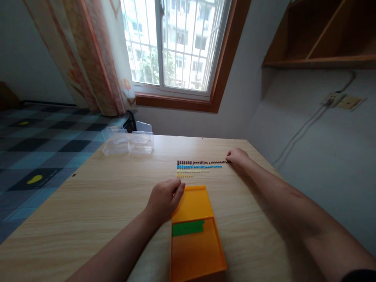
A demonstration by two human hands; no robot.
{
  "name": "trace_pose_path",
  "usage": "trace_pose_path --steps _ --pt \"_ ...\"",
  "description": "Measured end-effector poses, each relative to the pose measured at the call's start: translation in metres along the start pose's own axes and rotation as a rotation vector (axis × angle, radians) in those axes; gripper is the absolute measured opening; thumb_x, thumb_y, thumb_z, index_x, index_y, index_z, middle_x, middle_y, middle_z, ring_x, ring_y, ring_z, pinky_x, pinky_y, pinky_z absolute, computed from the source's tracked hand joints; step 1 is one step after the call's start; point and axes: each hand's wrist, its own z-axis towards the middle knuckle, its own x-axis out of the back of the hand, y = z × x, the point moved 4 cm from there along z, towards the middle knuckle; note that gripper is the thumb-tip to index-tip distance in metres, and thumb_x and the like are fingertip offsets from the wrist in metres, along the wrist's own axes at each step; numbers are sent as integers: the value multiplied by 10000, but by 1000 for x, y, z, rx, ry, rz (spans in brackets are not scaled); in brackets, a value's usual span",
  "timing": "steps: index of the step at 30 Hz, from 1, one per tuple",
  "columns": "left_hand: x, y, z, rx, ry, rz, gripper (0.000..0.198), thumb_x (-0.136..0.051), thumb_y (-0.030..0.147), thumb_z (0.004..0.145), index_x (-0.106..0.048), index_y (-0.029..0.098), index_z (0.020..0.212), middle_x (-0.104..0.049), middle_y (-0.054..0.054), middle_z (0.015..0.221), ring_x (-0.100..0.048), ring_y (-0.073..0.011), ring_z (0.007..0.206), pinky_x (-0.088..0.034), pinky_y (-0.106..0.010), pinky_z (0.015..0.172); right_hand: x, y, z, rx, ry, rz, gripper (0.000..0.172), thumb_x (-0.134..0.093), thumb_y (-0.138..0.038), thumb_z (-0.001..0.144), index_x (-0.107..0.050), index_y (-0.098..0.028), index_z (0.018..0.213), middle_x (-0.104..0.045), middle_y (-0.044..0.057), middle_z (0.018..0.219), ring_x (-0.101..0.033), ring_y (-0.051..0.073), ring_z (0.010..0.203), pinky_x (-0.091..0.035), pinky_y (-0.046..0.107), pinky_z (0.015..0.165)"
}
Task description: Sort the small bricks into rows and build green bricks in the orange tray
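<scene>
My right hand reaches to the far right of the table, its fingers pinched at the end of a row of small dark brown pieces. A tiny dark piece appears to be at the fingertips. Below that run a blue row, a pale cream row and a short yellow row, all starting at the same left side. My left hand is closed, thumb over the upper left edge of an open orange box; what its fingers hold is hidden. A green strip lies inside the box.
Clear plastic containers stand at the table's back left corner. Beyond the left edge is a bed with a checked cover. A wall with a socket and cable borders the right, under a wooden shelf. A window is behind the table.
</scene>
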Motion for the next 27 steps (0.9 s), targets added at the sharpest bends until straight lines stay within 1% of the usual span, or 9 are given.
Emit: trace_pose_path --steps 5,8,11,13,16,18,20,22,27 --pt "-2 3 -1 -46 -36 14 386 -381 328 1004 -410 200 641 -487 15 598 -449 -127 563 -295 -278 581 13 -18 -19 45 74 9 212 -647 -220 803 -824 -159 902 -776 161 970 -699 254 896 -455 280 699" --pt "-4 5 -1 -81 -84 38 374 -404 317 992 -420 198 638 -495 12 601 -458 -131 572 -287 -278 575 31 -30 -52 116 119 68 236 -606 -259 873 -814 -180 950 -778 121 955 -691 225 865 -447 272 696" --pt "-6 8 -1 -131 -135 70 357 -425 304 980 -447 194 640 -509 9 605 -457 -133 577 -278 -277 570 50 -44 -114 266 148 166 216 -605 -315 916 -796 -222 955 -766 57 945 -669 173 845 -442 248 722" --pt "-8 10 -1 -164 -181 79 359 -430 306 982 -474 190 645 -524 8 609 -456 -128 568 -279 -273 567 59 -59 -169 525 174 332 199 -609 -307 927 -776 -207 883 -738 50 878 -646 166 791 -441 261 721" --pt "-11 16 -2 -206 -243 117 333 -472 309 965 -523 185 660 -566 -1 627 -482 -129 576 -292 -268 568 50 -80 -241 796 23 434 164 -608 -234 937 -754 -222 863 -709 23 852 -628 147 782 -441 249 718" --pt "-13 21 -3 -227 -288 168 304 -507 314 947 -556 186 676 -597 -10 637 -513 -140 589 -309 -270 571 36 -90 -268 857 -59 440 145 -620 -195 933 -752 -226 880 -714 21 902 -633 145 810 -444 244 728" --pt "-16 26 -4 -249 -352 215 295 -523 328 942 -582 186 689 -625 -20 649 -538 -151 591 -324 -275 571 22 -94 -275 856 -83 399 140 -627 -168 921 -747 -220 873 -714 25 925 -637 153 843 -444 248 737" --pt "-18 31 -5 -271 -422 237 306 -529 349 946 -595 184 696 -653 -30 680 -562 -160 597 -329 -282 565 9 -96 -273 838 -73 322 148 -623 -154 913 -737 -211 840 -709 28 916 -632 160 845 -432 253 724" --pt "-22 37 -7 -315 -515 222 304 -556 372 936 -593 182 702 -681 -37 734 -616 -177 643 -337 -294 562 -6 -101 -269 846 -29 147 205 -597 -167 913 -691 -192 732 -687 32 836 -596 162 783 -375 268 660"
